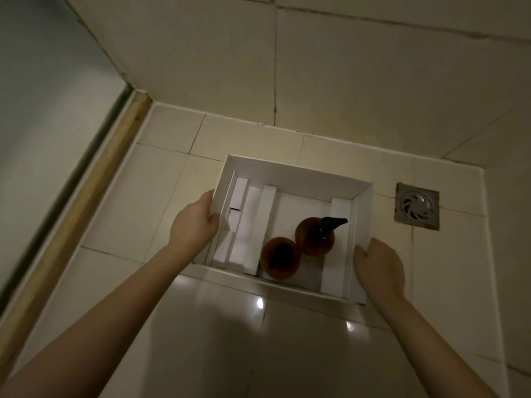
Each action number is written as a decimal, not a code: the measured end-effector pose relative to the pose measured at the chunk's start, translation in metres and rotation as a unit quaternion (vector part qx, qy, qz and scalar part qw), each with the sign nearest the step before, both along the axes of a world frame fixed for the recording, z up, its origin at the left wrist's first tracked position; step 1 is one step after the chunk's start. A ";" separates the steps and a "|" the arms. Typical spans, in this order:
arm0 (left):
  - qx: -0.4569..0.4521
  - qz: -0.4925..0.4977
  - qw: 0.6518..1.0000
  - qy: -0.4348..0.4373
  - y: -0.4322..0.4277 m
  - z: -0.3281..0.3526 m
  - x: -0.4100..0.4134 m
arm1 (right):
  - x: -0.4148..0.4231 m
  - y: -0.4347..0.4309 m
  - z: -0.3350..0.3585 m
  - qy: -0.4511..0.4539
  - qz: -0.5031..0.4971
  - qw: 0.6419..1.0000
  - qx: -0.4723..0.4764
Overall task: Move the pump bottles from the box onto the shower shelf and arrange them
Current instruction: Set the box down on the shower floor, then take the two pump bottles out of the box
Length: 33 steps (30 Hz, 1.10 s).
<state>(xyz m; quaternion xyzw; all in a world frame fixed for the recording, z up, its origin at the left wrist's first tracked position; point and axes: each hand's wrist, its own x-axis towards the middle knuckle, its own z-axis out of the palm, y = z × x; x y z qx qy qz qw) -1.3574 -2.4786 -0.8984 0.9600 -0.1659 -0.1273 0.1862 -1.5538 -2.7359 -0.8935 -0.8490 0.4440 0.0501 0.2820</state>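
A white open box (296,172) sits on the tiled shower floor, seen from above. Two amber pump bottles stand upright inside it: one (314,237) with a black pump head pointing right, the other (280,258) nearer me and to its left, touching it. White cardboard dividers (253,225) fill the box's left part. My left hand (195,222) grips the box's left wall, thumb inside the rim. My right hand (379,268) rests against the box's right wall near its front corner, fingers curled. No shelf is in view.
A square metal floor drain (417,206) lies just right of the box. Tiled walls (344,81) meet the floor behind it. A glass shower panel (43,124) with a wooden-coloured sill (86,202) runs along the left. Glossy floor tiles (230,326) spread toward me.
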 end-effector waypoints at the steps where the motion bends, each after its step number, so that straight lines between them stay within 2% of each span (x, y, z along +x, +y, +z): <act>1: 0.013 0.010 1.000 -0.002 -0.001 0.004 -0.002 | 0.000 0.000 0.001 0.000 -0.004 1.000 0.010; 4: 0.025 0.008 0.991 -0.130 -0.009 0.021 -0.013 | 0.000 -0.002 0.007 0.021 0.007 0.998 0.053; 6: -0.068 -0.033 0.981 -0.180 -0.024 0.036 -0.019 | -0.003 -0.001 0.012 0.010 0.006 0.996 0.085; 7: -0.128 -0.069 0.978 -0.147 -0.036 0.042 -0.018 | -0.006 0.002 0.016 -0.013 -0.012 0.996 0.085; 9: -0.192 -0.161 0.968 -0.011 -0.063 0.049 -0.011 | -0.015 0.013 0.026 -0.089 -0.034 0.995 0.004; 11: -0.123 -0.277 0.950 0.080 -0.090 0.051 -0.004 | -0.023 0.026 0.038 -0.161 0.029 0.985 -0.055; 13: -0.014 -0.382 0.918 0.102 -0.113 0.047 0.004 | -0.024 0.040 0.046 -0.149 0.156 0.976 -0.003; 15: 0.057 -0.445 0.885 0.122 -0.134 0.044 0.009 | -0.018 0.052 0.044 -0.114 0.268 0.956 0.036; 19: 0.108 -0.492 0.835 0.224 -0.168 0.042 0.002 | 0.004 0.064 0.040 -0.088 0.277 0.952 0.098; 22: 0.087 -0.503 0.813 0.280 -0.175 0.040 -0.004 | 0.010 0.069 0.034 -0.090 0.263 0.955 0.103; 26: 0.032 -0.493 0.817 0.296 -0.168 0.037 -0.002 | 0.012 0.076 0.026 -0.086 0.245 0.964 0.062; 33: -0.005 -0.417 0.872 0.258 -0.153 0.037 0.022 | 0.014 0.075 0.025 -0.105 0.247 0.961 0.067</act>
